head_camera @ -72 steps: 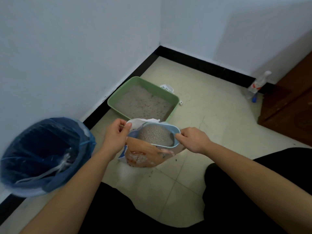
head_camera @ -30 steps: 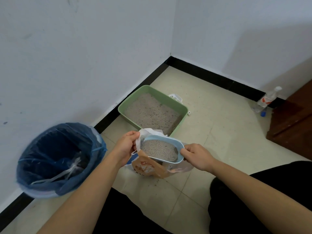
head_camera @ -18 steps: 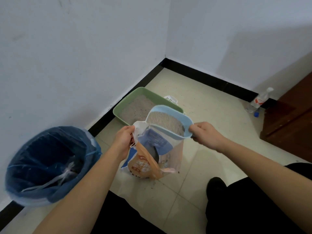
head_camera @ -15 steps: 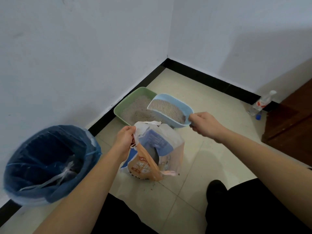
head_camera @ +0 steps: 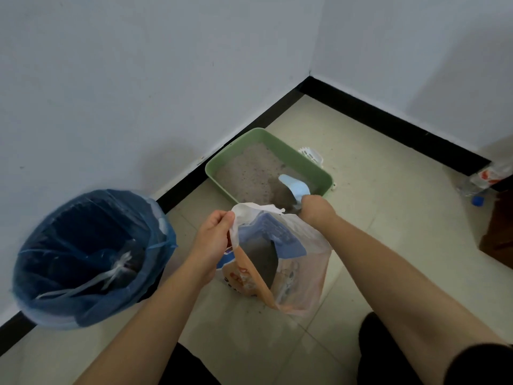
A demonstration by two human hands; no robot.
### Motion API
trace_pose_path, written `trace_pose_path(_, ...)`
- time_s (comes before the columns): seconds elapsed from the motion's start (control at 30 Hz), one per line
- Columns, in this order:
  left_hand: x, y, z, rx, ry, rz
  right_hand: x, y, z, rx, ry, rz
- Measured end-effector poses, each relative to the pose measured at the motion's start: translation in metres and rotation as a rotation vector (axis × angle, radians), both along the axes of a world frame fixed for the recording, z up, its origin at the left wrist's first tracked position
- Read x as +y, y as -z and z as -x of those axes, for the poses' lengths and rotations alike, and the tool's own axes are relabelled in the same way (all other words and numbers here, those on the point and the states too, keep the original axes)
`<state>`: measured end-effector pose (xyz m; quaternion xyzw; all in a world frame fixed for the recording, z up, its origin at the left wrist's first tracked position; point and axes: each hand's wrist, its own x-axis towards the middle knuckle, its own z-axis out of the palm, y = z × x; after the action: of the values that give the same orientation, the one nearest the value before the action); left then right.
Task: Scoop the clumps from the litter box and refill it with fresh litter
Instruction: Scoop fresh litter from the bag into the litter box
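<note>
The left hand is near the middle of the floor, and its fingers and thumb are curled and pinch the white top rim of the orange, blue and clear plastic litter bag, holding its mouth open. Grey litter shows inside the bag, which stands on the pale tiled floor. Just beyond the bag, the right hand is clenched round the near end of a light blue plastic scoop; its fingers are mostly hidden behind the back of the hand. The scoop is tilted mouth-down over the near right corner of the green rectangular litter box, with a darker heap of litter under it. The box sits against the far left wall, filled with speckled grey litter. A round bin with a blue liner stands to the near left, well apart from the box. A white slotted scoop lies just behind the box.
</note>
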<state>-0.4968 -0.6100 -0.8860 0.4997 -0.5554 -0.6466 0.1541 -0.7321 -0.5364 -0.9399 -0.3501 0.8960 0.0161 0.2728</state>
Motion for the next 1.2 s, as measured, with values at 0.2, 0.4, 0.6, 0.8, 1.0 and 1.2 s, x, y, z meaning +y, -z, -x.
trace_pose_path(0.2,-0.002,0.005,0.003,-0.056,0.054,0.160,0.007,0.007,0.007,0.202,-0.149,0.048)
trace_pose_path(0.4,0.001,0.002,0.005,-0.172,0.121,0.324,0.015,-0.022,0.006,0.149,-0.069,0.221)
trace_pose_path(0.6,0.004,-0.004,0.003,-0.230,0.101,0.375,0.037,-0.114,-0.013,-0.184,0.329,0.691)
trace_pose_path(0.8,0.010,-0.017,-0.004,-0.211,0.099,0.336,0.092,-0.207,-0.035,-0.185,0.046,0.621)
trace_pose_path(1.0,0.018,-0.016,-0.017,-0.234,0.136,0.406,0.117,-0.253,-0.061,0.021,-0.291,0.129)
trace_pose_path(1.2,0.024,-0.007,-0.025,-0.193,0.197,0.546,0.092,-0.156,-0.106,0.157,-0.503,-0.136)
